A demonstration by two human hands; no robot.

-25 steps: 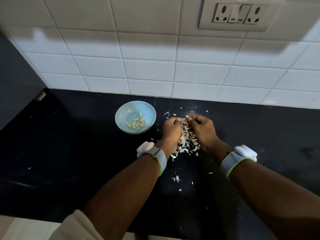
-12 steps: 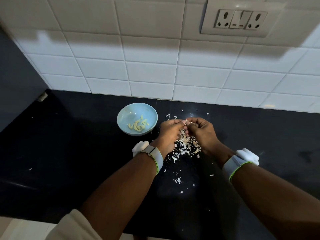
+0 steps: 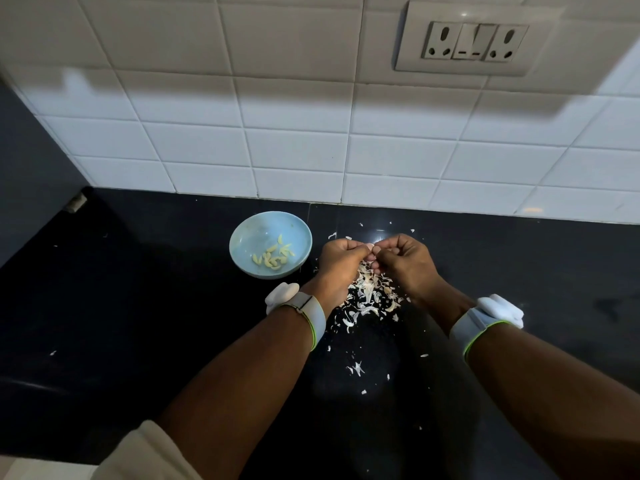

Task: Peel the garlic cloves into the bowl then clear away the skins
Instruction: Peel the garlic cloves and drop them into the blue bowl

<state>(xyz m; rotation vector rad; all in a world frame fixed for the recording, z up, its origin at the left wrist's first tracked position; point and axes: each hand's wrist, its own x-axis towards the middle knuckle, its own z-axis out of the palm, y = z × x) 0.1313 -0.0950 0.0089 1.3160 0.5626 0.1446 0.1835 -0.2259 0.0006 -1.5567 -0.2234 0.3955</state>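
**Garlic peeling, one clove in hand**

Both my left hand (image 3: 341, 259) and right hand (image 3: 403, 259) have fingertips pinching one clove (image 3: 370, 247), held right above the skins pile (image 3: 369, 294) so flakes drop there. Bowl (image 3: 242, 237) of peeled cloves (image 3: 273, 258) sits just left, easy toss. Skins get cleared later.

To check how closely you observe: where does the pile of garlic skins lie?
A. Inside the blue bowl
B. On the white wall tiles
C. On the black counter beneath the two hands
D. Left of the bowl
C: the garlic skins are heaped on the black counter under the left hand and right hand; the blue bowl holds only peeled cloves.
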